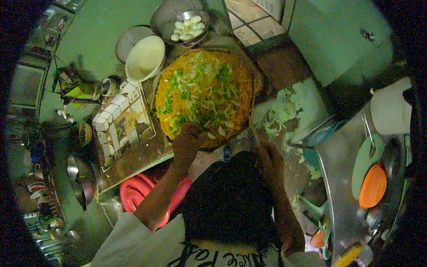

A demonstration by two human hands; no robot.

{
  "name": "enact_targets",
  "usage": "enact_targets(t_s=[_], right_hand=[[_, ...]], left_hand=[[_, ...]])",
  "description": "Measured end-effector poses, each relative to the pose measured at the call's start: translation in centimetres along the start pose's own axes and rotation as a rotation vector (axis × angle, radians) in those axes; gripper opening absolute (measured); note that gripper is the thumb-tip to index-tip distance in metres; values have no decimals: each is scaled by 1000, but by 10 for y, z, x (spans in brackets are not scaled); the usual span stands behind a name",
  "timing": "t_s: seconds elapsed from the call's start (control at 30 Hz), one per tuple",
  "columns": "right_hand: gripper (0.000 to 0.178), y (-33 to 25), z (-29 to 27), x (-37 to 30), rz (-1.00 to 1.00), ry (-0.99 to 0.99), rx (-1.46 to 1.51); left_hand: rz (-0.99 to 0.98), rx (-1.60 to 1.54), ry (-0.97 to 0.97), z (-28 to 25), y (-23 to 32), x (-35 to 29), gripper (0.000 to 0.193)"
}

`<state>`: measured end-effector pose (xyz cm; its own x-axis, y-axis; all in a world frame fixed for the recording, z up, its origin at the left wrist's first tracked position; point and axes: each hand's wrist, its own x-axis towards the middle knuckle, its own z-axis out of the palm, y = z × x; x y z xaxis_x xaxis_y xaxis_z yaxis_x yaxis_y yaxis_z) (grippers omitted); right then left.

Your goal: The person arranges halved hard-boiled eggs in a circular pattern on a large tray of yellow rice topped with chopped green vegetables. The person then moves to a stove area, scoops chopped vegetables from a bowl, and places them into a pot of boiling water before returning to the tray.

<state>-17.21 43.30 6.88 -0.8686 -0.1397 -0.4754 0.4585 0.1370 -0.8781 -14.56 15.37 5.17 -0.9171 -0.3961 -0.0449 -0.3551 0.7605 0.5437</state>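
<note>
Where the frame's upper centre is filled by a wide pan (255, 91), you have one heaped load of orange-yellow rice (209, 104), strewn with pale slices and chopped greens. Your left hand (187, 137): over the lower left edge of the rice, dark and blurred; whether its fingers are together, apart or clamped on something, you cannot tell. Your right hand (262, 149): in shadow just beside the pan's lower right edge; its grip and any contact with the pan likewise cannot be told. Top centre: a metal bowl (161, 20) holding peeled white eggs (187, 28). Left of it: one cream bowl (144, 58), tilted, next to a grey round dish (128, 41). Centre left: white tiles (118, 129), broken in places. Lower left: a red plastic tub (132, 191), partly behind your left forearm. Right side: a metal table (340, 173) bearing a green plate (364, 162) and an orange bowl (373, 187).
</note>
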Motion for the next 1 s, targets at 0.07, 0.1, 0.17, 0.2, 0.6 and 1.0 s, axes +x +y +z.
enact_targets(t_s=[0.07, 0.1, 0.17, 0.2, 0.6, 1.0], right_hand=[[27, -2, -7, 7, 40, 9, 7], [27, -1, -9, 11, 31, 26, 24], [26, 11, -15, 25, -52, 57, 63], [26, 24, -19, 34, -125, 69, 80], [24, -9, -40, 38, 17, 349, -28], [24, -37, -30, 70, 27, 305, -54]], left_hand=[[58, 34, 47, -17, -3, 20, 34], [42, 42, 33, -27, 1, 41, 33], [0, 59, -8, -50, 15, 89, 31], [-25, -100, -2, -59, 16, 120, 30], [316, 541, -18, -45, -2, 496, 33], [267, 303, -135, -20, -6, 519, 43]])
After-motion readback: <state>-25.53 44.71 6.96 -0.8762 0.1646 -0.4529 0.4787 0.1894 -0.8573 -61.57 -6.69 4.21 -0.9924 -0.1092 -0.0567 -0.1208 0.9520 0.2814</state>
